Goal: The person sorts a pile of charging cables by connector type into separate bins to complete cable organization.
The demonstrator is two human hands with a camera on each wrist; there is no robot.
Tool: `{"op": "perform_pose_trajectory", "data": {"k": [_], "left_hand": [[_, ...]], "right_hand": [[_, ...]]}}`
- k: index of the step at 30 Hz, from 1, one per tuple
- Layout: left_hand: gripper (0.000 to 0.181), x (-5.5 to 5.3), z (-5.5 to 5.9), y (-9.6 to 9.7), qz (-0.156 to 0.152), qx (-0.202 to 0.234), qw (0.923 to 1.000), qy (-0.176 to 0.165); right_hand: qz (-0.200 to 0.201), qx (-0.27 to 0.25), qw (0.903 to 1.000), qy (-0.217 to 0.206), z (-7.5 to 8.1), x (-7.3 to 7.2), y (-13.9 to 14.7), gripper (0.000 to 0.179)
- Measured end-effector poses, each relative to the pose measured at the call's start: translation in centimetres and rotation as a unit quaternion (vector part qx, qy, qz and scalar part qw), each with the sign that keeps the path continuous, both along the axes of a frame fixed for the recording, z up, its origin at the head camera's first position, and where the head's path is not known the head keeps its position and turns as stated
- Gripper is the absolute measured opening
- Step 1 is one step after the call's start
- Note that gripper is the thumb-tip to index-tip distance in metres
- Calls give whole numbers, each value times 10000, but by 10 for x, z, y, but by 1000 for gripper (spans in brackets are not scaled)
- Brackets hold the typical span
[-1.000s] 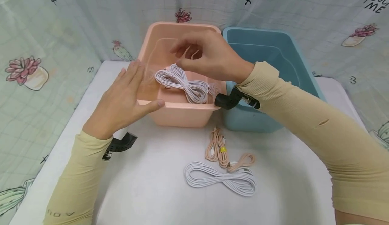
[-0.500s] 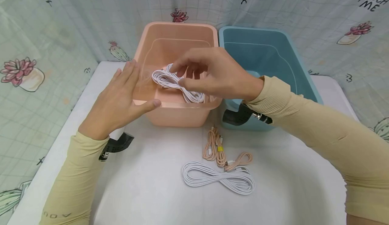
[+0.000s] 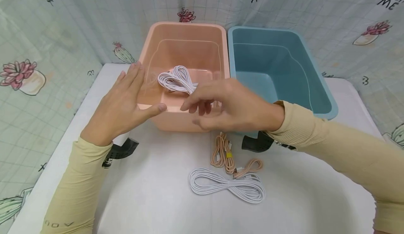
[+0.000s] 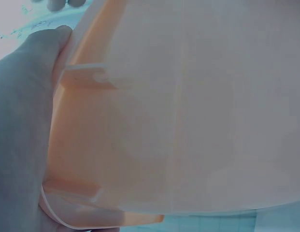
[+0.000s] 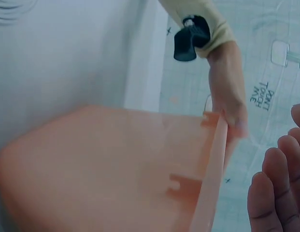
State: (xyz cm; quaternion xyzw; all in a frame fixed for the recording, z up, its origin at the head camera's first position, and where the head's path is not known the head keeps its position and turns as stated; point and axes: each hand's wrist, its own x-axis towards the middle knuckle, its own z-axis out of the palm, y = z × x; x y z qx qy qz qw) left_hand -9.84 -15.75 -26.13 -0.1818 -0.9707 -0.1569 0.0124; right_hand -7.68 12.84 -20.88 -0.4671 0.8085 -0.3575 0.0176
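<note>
My left hand (image 3: pixel 116 107) rests with straight fingers on the left rim of the peach plastic bin (image 3: pixel 172 121), its thumb along the front edge. In the left wrist view, the outer wall of this bin (image 4: pixel 140 125) fills most of the picture. A coiled white cable (image 3: pixel 176 80) lies inside, partly hidden behind my right hand (image 3: pixel 233 104). That hand hovers over the bin's front right edge, fingers loosely bent and holding nothing. In the right wrist view its fingertips (image 5: pixel 263 193) appear at the right, apart from the bin rim.
Right of the peach bin stands a blue bin (image 3: pixel 284 58). On the white table (image 3: pixel 157 199) in front lie bundled peach cables (image 3: pixel 221 153), a small peach cable coil (image 3: pixel 250 166) and a white cable coil (image 3: pixel 228 185). A printed curtain (image 3: pixel 208 2) hangs behind.
My right hand has moved from above the white cable in the peach bin toward me, to the bin's front edge. My left hand stays on the rim.
</note>
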Motion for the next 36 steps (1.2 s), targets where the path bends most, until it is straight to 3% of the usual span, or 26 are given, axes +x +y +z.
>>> {"op": "perform_pose_trajectory", "data": {"k": [11,18,25,31,36], "left_hand": [[103,0,0,-1,-6,-1,10000,94],[102,-1,0,-1,-30,-34,9999,106],[102,-1,-1,-1,-47,17,9999,136],[101,-2,0,-1,-67,19,9998,164],[101,-2,0,0,-72,5,9999,148]], "right_hand": [[681,174,9960,-556,-17,30,5,25],[596,572,9932,-822,-35,41,10,30],[777,809,9892,-943,-56,47,16,32],[715,1051,9879,-889,-75,51,21,32],[661,1360,9765,-1534,-94,57,26,37]]}}
